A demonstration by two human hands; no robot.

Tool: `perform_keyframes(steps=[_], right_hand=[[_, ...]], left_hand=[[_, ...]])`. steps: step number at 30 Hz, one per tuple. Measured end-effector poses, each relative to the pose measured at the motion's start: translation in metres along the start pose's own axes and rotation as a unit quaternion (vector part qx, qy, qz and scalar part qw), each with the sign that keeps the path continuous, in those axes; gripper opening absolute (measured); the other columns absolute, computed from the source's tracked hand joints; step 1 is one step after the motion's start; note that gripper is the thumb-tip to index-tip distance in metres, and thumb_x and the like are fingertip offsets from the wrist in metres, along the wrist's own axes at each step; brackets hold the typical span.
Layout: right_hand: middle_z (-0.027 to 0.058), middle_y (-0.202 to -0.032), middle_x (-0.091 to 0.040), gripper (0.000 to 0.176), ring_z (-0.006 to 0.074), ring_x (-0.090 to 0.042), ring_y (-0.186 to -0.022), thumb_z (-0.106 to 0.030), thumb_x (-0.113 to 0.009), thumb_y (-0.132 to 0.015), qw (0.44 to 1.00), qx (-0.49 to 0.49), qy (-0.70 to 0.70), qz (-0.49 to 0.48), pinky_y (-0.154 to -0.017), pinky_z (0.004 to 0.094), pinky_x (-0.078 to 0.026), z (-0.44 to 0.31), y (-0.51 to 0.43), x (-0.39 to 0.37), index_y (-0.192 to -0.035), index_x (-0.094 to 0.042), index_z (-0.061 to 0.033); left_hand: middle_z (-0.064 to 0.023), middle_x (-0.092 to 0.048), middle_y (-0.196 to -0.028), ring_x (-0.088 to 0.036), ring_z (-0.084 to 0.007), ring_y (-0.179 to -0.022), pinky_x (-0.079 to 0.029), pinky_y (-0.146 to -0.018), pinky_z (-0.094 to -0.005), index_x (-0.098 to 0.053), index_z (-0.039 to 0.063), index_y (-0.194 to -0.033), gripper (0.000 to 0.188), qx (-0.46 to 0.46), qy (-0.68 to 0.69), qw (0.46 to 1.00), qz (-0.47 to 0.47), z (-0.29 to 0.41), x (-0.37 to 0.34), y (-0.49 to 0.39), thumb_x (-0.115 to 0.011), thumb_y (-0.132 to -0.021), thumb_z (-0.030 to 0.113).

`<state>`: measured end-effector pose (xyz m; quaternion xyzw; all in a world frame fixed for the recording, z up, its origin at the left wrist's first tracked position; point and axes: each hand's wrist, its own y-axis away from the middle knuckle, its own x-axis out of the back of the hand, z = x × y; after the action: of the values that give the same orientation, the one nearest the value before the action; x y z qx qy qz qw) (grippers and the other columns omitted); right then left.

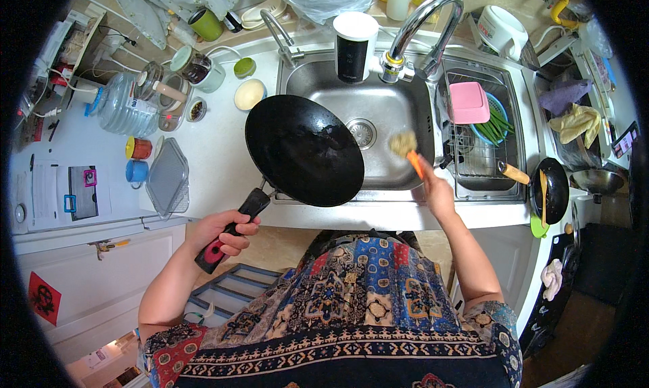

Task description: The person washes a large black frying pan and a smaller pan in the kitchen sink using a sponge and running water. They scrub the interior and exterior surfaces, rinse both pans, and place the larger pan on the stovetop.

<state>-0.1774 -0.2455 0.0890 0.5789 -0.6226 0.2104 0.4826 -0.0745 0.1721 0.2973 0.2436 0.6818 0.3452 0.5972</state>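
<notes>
My left hand [227,231] grips the black handle of a dark wok [304,152], which is tilted over the left part of a stainless steel sink [395,99]. Its inner surface shows a wet sheen. In my right hand [437,191] is an orange-handled scrubbing brush [405,147] with pale bristles, held above the basin to the right of the wok. The brush head is slightly blurred and apart from the wok. Part of the drain [363,133] shows beside the wok's rim.
Above the sink rise a chrome faucet [426,20] and a black-and-white canister [355,48]. A wire rack [469,164] at right bears a pink container [468,103] and green vegetables [494,125]. Another wok [551,190] sits farther right. Jars and a water jug [129,106] stand left.
</notes>
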Motion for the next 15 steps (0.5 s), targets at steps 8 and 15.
perform_keyframes(steps=[8, 15], right_hand=[[0.0181, -0.079, -0.062, 0.04, 0.0331, -0.061, -0.072, -0.024, -0.048, -0.085, 0.999, -0.025, 0.024, 0.015, -0.063, 0.0426, -0.047, -0.006, 0.002, 0.012, -0.124, -0.046, -0.015], [0.0121, -0.076, -0.061, 0.039, 0.0267, -0.062, -0.068, -0.01, -0.05, -0.078, 0.984, -0.003, 0.178, 0.015, -0.06, 0.0378, -0.049, 0.008, -0.013, -0.015, -0.118, -0.047, -0.0085]], left_hand=[[0.0022, -0.039, -0.07, -0.031, -0.0016, -0.044, -0.028, -0.035, -0.0168, -0.044, 0.002, -0.097, 0.015, 0.003, -0.032, 0.999, 0.01, 0.003, -0.002, -0.005, -0.042, -0.088, 0.013], [0.0, -0.039, -0.07, -0.033, -0.0035, -0.041, -0.03, -0.032, -0.0179, -0.041, -0.001, -0.1, 0.018, 0.012, 0.018, 0.999, 0.027, 0.013, -0.017, -0.023, -0.038, -0.089, 0.012]])
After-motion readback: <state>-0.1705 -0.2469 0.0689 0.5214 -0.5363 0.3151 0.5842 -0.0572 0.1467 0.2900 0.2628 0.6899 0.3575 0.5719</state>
